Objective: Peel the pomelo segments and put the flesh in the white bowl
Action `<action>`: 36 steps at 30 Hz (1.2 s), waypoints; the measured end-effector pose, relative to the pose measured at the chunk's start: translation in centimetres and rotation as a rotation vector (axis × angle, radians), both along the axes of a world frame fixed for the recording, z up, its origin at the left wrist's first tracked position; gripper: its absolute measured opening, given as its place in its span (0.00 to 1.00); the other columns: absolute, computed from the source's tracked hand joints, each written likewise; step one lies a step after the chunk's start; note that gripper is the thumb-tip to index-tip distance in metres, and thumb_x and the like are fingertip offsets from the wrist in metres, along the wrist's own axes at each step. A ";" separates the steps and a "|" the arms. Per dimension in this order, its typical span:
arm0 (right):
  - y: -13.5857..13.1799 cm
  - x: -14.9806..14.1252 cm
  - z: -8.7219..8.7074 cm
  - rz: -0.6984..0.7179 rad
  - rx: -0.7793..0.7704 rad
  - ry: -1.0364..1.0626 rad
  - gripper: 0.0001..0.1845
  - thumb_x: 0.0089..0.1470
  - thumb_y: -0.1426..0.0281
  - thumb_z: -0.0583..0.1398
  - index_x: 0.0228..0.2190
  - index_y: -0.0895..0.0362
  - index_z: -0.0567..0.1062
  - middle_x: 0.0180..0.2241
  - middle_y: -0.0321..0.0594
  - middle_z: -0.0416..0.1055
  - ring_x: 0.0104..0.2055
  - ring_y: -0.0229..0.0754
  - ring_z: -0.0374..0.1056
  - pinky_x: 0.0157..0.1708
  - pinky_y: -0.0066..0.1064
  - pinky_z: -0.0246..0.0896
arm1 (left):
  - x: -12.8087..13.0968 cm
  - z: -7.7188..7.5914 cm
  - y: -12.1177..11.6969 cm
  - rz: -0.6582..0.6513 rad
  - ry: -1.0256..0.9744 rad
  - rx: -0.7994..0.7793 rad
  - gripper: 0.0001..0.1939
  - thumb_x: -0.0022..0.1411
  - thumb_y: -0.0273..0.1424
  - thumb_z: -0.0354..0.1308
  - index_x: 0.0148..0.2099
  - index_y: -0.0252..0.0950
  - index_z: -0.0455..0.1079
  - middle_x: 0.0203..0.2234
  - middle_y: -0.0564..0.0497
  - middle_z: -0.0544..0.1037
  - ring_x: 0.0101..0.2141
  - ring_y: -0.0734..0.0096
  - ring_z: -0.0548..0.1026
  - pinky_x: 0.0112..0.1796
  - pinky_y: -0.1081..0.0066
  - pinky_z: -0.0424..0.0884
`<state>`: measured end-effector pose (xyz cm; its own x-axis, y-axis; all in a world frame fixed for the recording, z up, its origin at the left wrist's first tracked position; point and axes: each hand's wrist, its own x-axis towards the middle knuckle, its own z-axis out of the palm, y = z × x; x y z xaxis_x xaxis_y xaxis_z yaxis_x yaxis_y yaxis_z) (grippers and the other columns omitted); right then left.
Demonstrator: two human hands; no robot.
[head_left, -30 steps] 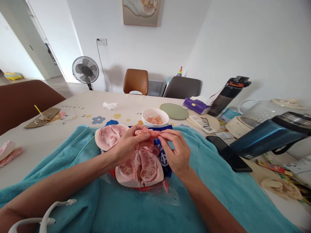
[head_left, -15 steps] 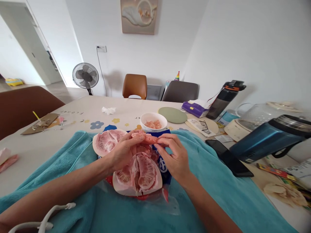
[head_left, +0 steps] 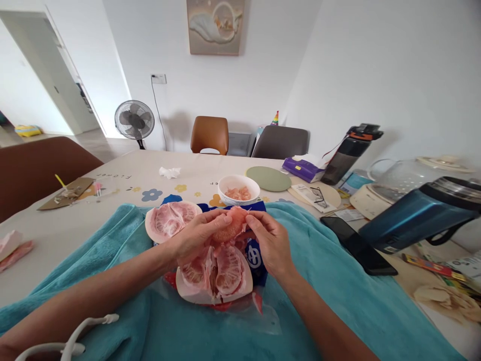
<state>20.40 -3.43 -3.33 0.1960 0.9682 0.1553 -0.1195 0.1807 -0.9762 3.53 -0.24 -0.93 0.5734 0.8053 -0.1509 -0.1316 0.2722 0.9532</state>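
Note:
Between my two hands is a pink pomelo segment [head_left: 230, 226], its pulp facing me. My left hand [head_left: 201, 231] grips it from the left, thumb on top. At its upper right edge, the thumb and fingertips of my right hand [head_left: 271, 240] pinch the segment. Below lies a hollowed piece of pomelo rind [head_left: 214, 276] with pink membranes inside. Another rind piece [head_left: 171, 220] sits behind my left hand. Both rest on a blue and red plastic bag [head_left: 259, 268]. Beyond my hands stands a white bowl [head_left: 238, 199] holding peeled pink pulp.
A teal blanket [head_left: 311, 291] covers the near side. On the right are a phone [head_left: 356, 245], a blue thermos [head_left: 417, 215], a glass kettle [head_left: 421, 175], a dark bottle [head_left: 347, 153] and a purple tissue pack [head_left: 302, 169]. A green placemat [head_left: 267, 179] lies behind the bowl; crumpled tissue [head_left: 170, 172] is left.
The pomelo segment has been turned and raised a little, so its broad pulpy face now shows. My right fingers have shifted to its upper edge. The view has moved slightly.

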 end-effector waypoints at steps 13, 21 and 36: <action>0.5 0.1 -0.7 0.086 -0.079 0.105 0.11 0.42 0.63 0.68 0.29 0.56 0.81 0.28 0.38 0.77 0.29 0.41 0.71 0.31 0.31 0.67 | -0.2 -0.3 -0.6 0.030 0.238 0.509 0.21 0.66 0.43 0.52 0.55 0.37 0.69 0.43 0.49 0.77 0.44 0.66 0.74 0.42 0.71 0.70; -0.4 -0.4 -0.1 -0.115 0.026 -0.245 0.08 0.44 0.66 0.59 0.26 0.57 0.77 0.25 0.36 0.76 0.26 0.39 0.69 0.27 0.29 0.65 | 0.3 -0.7 -1.8 0.090 0.226 0.547 0.19 0.65 0.39 0.55 0.55 0.38 0.69 0.48 0.46 0.75 0.49 0.62 0.71 0.50 0.66 0.66; -0.2 -0.1 0.7 0.187 -0.211 0.214 0.06 0.39 0.69 0.65 0.22 0.57 0.73 0.17 0.32 0.70 0.20 0.37 0.67 0.24 0.30 0.66 | -0.5 0.2 -0.1 -0.056 0.106 0.187 0.19 0.59 0.43 0.61 0.46 0.34 0.75 0.27 0.52 0.73 0.24 0.76 0.68 0.23 0.76 0.63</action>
